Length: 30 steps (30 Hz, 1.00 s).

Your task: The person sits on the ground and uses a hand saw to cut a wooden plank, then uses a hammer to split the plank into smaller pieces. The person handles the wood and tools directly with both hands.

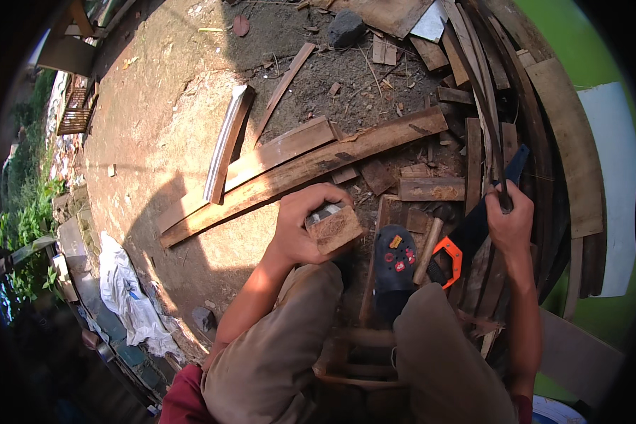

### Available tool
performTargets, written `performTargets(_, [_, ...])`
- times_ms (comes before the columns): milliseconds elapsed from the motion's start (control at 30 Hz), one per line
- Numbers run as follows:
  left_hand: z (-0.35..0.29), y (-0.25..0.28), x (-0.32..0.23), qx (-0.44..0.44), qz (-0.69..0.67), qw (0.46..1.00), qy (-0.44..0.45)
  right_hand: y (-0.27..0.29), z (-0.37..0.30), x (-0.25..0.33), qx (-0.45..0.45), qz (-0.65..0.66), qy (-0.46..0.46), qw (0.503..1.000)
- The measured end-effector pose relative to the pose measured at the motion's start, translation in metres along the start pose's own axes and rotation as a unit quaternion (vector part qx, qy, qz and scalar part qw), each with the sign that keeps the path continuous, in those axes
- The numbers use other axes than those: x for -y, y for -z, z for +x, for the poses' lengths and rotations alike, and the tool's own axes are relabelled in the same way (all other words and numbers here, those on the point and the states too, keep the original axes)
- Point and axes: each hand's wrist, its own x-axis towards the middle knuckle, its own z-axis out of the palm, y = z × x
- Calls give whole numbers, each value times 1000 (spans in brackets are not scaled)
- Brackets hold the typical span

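Note:
My left hand (293, 222) is closed around a short wooden block (336, 230), its sawn end facing up and a greyish patch showing along its side. At the right, my right hand (510, 218) grips the near end of a long, thin dark strip (486, 106), apparently wood, which stretches away from me. Beneath that hand lies a handsaw with an orange-edged handle (451, 261) and a dark blade. A hammer (429, 251) with a wooden handle rests beside the saw handle, next to my dark clog (396, 265).
Long boards (304, 177) lie slantwise ahead, with a shorter plank (228, 145) resting across them. Wood offcuts (431, 189) and a dark stone (345, 28) are scattered beyond. Stacked strips and panels (565, 134) line the right side. White sheeting (127, 293) lies left.

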Motion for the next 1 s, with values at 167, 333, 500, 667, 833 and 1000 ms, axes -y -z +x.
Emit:
performTargets(167, [31, -17, 12, 16, -26, 1000, -4, -48, -18, 44, 150, 27, -26, 988])
performTargets(333, [29, -12, 26, 59, -36, 997, -22, -69, -29, 62, 155, 128, -48, 978])
performTargets(500, [22, -13, 28, 68, -95, 993, -35, -57, -29, 74, 147, 110, -104, 977])
performTargets(667, [26, -11, 26, 41, -43, 998, 21, -56, -52, 71, 100, 146, -40, 983])
performTargets(833, [37, -17, 16, 45, 25, 998, -34, -52, -44, 73, 82, 111, 77, 987])
performTargets(1000, [19, -22, 59, 12, 75, 995, 62, -63, -38, 64, 77, 103, -34, 991])
